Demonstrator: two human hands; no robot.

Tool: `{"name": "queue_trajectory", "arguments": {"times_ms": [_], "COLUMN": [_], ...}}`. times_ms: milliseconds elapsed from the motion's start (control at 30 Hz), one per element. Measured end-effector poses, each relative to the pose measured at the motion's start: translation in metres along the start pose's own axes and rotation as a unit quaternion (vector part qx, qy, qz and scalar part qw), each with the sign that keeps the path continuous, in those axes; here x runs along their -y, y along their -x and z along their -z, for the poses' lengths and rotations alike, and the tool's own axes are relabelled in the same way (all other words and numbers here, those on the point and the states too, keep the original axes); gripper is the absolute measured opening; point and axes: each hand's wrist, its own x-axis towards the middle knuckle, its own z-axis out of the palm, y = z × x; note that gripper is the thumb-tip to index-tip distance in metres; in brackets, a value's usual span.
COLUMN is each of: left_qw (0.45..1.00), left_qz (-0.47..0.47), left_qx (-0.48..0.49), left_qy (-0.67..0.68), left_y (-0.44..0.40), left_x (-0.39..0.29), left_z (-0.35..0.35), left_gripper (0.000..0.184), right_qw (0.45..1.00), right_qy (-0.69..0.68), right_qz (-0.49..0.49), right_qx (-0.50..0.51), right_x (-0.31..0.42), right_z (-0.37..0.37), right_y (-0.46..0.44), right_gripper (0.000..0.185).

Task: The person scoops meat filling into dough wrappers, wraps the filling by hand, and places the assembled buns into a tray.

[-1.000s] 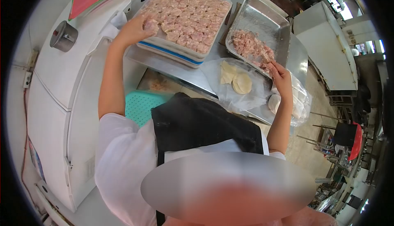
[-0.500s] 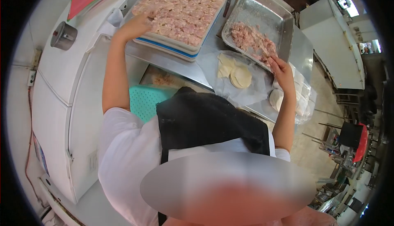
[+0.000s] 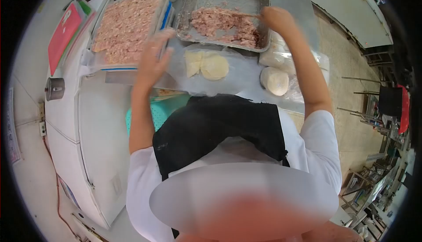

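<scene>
My right hand (image 3: pixel 277 20) is closed around a thin, brownish stick-like tool (image 3: pixel 249 15) at the right side of a metal tray (image 3: pixel 265 0). The tool reaches over raw ground meat (image 3: pixel 220 24), which lies in a loose heap in the tray. Fingers apart and slightly blurred, my left hand (image 3: pixel 154 59) holds nothing beside the right edge of a plastic tub (image 3: pixel 167 4) full of packed meat dumplings (image 3: pixel 127 26). Thin, pale yellow dough wrappers (image 3: pixel 213 66) rest on a plastic sheet (image 3: pixel 176 72) between my hands, in front of the metal tray.
Right of the wrappers are a round white bundle (image 3: pixel 274 81) and plastic-wrapped packs (image 3: pixel 283 55). A metal cup (image 3: pixel 55 88) and pink and green boards (image 3: pixel 66 35) are on the left. Below the table edge shows a turquoise perforated basket (image 3: pixel 162 112).
My left hand has come away from the dumplings toward the wrappers. My right hand has moved farther along the tray's right side with the tool. The view has turned, shifting the trays left.
</scene>
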Motion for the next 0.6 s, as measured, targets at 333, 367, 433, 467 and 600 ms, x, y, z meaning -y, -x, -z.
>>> {"name": "queue_trajectory", "arguments": {"times_ms": [333,367,433,467,600], "left_qw": [0.978,0.979,0.98,0.978,0.992], "left_qz": [0.09,0.092,0.106,0.119,0.03], "left_qx": [0.19,0.18,0.171,0.173,0.123], "left_qy": [-0.014,-0.017,-0.007,0.008,-0.003], "left_y": [0.02,0.025,0.031,0.034,0.024], "left_x": [-0.019,-0.016,-0.004,0.004,-0.018], "left_z": [-0.162,-0.165,-0.17,-0.172,-0.161], "left_gripper": [0.028,0.029,0.03,0.031,0.028], "right_qw": [0.985,0.985,0.989,0.991,0.981], "right_qy": [-0.045,-0.055,-0.034,-0.024,-0.036], "right_qz": [0.148,0.129,0.119,0.12,0.191], "right_qx": [0.077,0.104,0.081,0.055,0.027], "right_x": [0.03,0.019,0.007,0.004,0.04], "right_z": [-0.015,-0.008,0.004,-0.006,-0.042], "right_y": [0.042,0.036,0.023,0.013,0.04], "right_gripper": [0.017,0.017,0.017,0.017,0.019]}}
